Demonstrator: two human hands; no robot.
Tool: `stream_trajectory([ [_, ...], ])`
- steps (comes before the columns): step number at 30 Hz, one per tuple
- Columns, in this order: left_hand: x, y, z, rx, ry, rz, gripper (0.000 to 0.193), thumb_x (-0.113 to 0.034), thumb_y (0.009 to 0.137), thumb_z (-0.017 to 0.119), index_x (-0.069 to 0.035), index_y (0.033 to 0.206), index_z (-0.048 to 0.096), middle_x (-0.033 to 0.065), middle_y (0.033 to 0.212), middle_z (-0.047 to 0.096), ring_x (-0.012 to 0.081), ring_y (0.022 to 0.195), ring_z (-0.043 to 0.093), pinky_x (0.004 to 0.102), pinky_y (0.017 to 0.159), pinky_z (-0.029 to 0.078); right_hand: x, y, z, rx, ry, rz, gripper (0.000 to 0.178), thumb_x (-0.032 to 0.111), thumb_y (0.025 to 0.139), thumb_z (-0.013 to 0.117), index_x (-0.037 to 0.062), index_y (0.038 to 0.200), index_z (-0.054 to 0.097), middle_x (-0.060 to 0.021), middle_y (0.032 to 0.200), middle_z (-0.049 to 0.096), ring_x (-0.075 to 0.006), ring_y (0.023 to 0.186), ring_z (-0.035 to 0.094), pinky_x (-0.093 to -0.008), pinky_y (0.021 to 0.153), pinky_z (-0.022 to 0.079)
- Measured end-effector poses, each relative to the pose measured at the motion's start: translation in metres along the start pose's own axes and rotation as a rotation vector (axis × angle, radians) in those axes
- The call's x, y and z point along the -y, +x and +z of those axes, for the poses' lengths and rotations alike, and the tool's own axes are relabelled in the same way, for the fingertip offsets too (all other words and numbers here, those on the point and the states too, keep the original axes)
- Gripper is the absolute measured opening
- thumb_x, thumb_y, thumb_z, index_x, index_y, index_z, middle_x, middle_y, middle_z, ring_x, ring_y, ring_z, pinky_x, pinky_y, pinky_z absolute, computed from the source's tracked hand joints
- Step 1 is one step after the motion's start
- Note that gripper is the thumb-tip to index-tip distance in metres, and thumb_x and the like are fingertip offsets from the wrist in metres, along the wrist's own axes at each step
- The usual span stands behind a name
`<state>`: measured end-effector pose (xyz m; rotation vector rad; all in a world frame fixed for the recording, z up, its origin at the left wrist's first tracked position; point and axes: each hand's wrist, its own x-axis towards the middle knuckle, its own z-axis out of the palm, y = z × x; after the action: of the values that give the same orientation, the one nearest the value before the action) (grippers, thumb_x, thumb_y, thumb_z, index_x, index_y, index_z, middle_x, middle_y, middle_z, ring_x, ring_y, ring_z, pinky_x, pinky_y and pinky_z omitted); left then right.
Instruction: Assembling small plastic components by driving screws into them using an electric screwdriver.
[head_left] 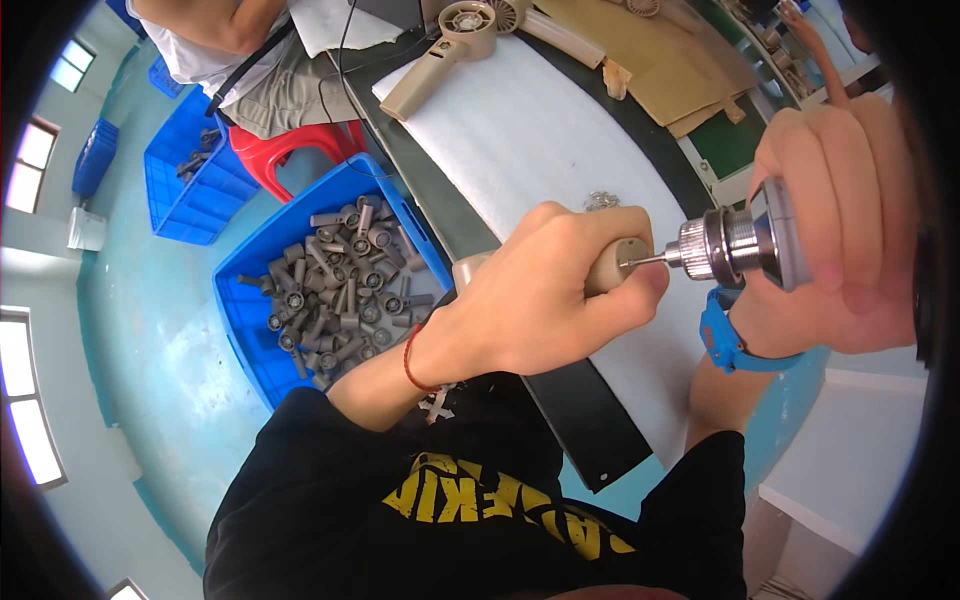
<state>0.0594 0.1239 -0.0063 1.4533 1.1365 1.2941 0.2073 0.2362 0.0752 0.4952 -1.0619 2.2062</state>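
Note:
Over the white-padded bench, my left hand [540, 290] is wrapped round a beige handheld fan [606, 268]. One end of its handle shows by my thumb and forefinger; most of the body is hidden by the hand. In my right hand [850, 215] is an electric screwdriver [718, 245] with a silver collar, held level. Its thin bit points left and meets the handle's end face; whether a screw sits there I cannot tell. Just beyond my left hand lies a small pile of screws [601, 201] on the white foam sheet [530, 130].
Assembled beige fans [425, 78] lie at the bench's far end, beside brown cardboard [665, 65]. At left stands a blue bin [232, 320] full of grey-brown fan housings [350, 270], near a red stool [262, 155], a seated person [205, 25] and another blue bin [185, 215].

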Motion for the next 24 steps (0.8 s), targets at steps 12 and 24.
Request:
stream_trajectory([
  [12,0.006,0.001,-0.002,0.075,0.061,0.0,0.024,-0.019,0.085,0.057,-0.002,0.1,0.066,0.0067,0.057,0.053,0.0147,0.05,0.048,0.0291,0.052,0.041,-0.001,0.011,0.012,0.002,-0.308,0.019,0.019,0.015,0.089,0.059,0.0089,0.077,0.046,0.0,0.056,0.05,-0.0086,0.042,0.048,-0.0183,0.045,0.04],
  [24,-0.003,0.004,-0.007,0.081,0.084,0.046,0.023,-0.022,0.086,0.057,0.0,0.083,0.06,0.0209,0.058,0.055,0.0419,0.06,0.059,0.0442,0.057,0.046,-0.009,0.024,0.011,0.042,-0.385,-0.016,0.024,0.026,0.095,0.052,0.0078,0.081,0.046,-0.0014,0.053,0.051,-0.0101,0.039,0.046,-0.0216,0.04,0.041],
])
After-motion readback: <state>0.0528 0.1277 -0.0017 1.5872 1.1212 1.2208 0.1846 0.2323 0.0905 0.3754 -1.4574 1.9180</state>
